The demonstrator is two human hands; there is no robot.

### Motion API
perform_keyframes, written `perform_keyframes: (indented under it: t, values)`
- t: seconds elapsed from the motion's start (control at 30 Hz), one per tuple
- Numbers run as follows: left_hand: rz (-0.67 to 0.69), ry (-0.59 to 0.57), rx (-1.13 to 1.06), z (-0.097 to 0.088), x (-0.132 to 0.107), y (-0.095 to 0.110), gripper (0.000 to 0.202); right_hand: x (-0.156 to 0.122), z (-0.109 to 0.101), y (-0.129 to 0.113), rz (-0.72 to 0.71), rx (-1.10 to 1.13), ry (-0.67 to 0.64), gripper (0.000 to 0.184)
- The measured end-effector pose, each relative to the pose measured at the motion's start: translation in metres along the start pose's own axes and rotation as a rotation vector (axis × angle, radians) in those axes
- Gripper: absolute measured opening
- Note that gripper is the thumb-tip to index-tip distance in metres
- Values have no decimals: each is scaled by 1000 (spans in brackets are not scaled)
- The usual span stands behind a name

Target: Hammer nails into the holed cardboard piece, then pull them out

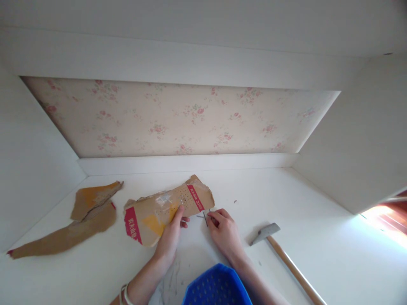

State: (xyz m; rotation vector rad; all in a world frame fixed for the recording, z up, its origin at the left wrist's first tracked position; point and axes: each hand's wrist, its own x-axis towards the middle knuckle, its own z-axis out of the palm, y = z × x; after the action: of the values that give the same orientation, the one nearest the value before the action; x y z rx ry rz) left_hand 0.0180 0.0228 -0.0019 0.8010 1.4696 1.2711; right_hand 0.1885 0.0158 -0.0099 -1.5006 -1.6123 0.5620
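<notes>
A torn piece of brown cardboard [165, 209] with red printed strips and a patch of small holes lies on the white surface [286, 199]. My left hand [171, 235] rests on its lower edge, thumb pressing down near the holes, fingers curled. My right hand [224, 231] is just to the right of the cardboard, its fingers pinched on thin metal nails [203, 217] lying at the cardboard's edge.
A hammer [280, 250] with a wooden handle lies to the right of my right hand. More torn cardboard [82, 218] lies at the left. A blue perforated basket [216, 286] sits at the near edge. White walls and floral wallpaper [178, 118] enclose the space.
</notes>
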Motion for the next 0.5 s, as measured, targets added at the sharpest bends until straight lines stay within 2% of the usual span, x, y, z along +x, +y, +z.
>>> perform_keyframes:
  t: [0.13,0.33,0.43,0.5]
  values:
    - [-15,-10,-166,2,-3,2,47,1,-3,0,27,96,37,19]
    - [-47,-86,-648,2,-6,17,38,2,-6,1,128,276,103,23]
    - [-90,-96,-752,-1,-3,20,33,1,-7,0,146,322,107,23]
    - [-68,-120,-763,-1,-2,19,31,0,-7,-1,131,327,83,18]
